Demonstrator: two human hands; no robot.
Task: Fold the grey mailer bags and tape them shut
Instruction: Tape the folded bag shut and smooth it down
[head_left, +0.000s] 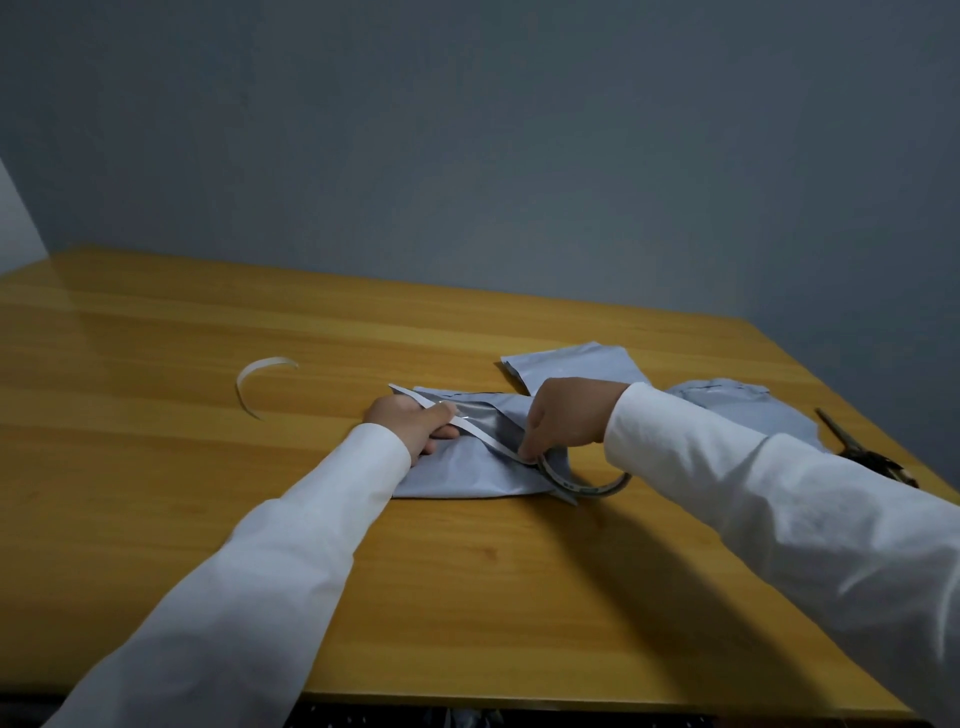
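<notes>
Wooden yellow table (156, 467) under everything, with a grey wall (467, 130) behind. Far over on the left, one loose white strip (254, 382), curled like a hook, flat on the wood, well apart from the rest.

Next, a long white sleeve (260, 545) leading up to the left hand (415, 423). Fingers curled, holding down the left edge of a grey mailer bag (467, 473) and gripping it there. Bag flat on the table in the middle, between both hands, with a darker shiny band across its top part.

Across that bag, a thin peel-off strip (483, 434), running from the far left corner down to the right. Its loose end curled in a loop (587, 486) past the bag's right corner, resting by the wood.

Then the right hand (566, 418), fingertips pinched on the peel-off strip near the bag's right side. Another white sleeve (779, 519) behind it.

Just behind the hands, a second grey bag (571, 366), flat, its front part hidden by the right hand. Further right, a third grey bag (737, 410), a bit puffy, partly tucked behind the right sleeve.

Last, near the right edge of the table, dark scissors (857, 449), just beside the third grey bag, handles toward the near side.
</notes>
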